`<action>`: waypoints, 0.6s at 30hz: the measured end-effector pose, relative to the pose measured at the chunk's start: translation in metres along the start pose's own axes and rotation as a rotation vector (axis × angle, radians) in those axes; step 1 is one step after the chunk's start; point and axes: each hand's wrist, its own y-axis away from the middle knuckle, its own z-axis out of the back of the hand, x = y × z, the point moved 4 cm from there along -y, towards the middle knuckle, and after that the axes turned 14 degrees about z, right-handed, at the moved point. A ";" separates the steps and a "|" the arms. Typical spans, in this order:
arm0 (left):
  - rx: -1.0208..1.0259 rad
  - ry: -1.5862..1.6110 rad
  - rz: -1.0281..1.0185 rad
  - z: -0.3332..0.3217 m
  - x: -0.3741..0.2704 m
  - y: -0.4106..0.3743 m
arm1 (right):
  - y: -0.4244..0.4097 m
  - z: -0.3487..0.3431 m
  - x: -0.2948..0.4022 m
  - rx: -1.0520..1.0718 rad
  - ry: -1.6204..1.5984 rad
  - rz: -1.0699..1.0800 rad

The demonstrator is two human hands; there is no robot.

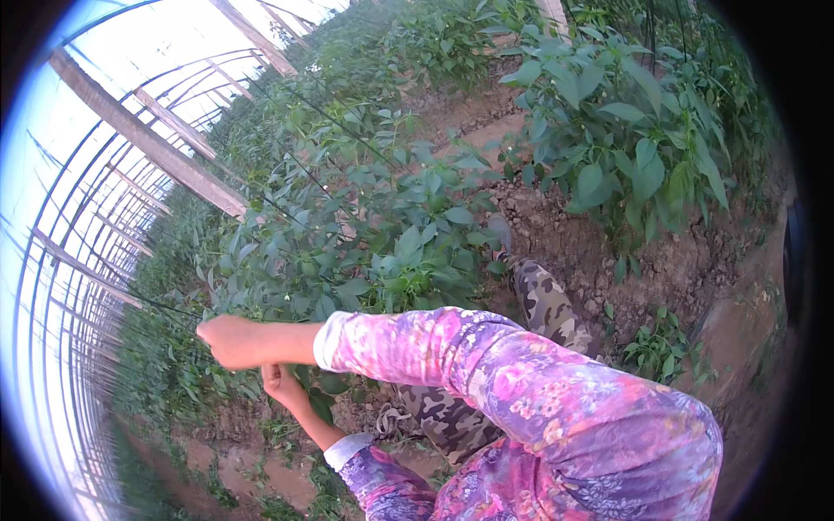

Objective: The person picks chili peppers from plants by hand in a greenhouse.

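Note:
My right hand (233, 342) is curled into a fist over the row of leafy green plants, its back towards me. Just below it is my left hand (281, 383), fingers bent and close to the right wrist. Whatever lies inside either hand is hidden. Pepper-like plants (410, 251) with broad leaves and a few small white flowers fill the row beside my hands. A thin dark line (171, 307) runs through the foliage towards my right fist; whether they touch is unclear. Both arms wear floral sleeves with pale cuffs.
Bare cloddy soil (554, 228) lies between the rows, with my camouflage trouser leg (550, 299) and grey shoe (500, 233) on it. Another bushy plant (642, 137) stands at the right. Slanting posts (156, 140) and a hooped greenhouse frame (49, 260) rise at the left.

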 end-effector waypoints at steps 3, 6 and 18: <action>-0.236 -0.134 0.093 -0.004 -0.026 0.002 | 0.044 0.025 0.066 0.007 0.175 0.104; -0.197 -0.053 -0.050 -0.018 -0.061 0.052 | 0.117 0.035 0.089 -0.054 0.326 0.263; 0.734 0.135 0.506 -0.172 -0.113 0.240 | 0.419 0.272 -0.056 -0.773 0.189 -0.657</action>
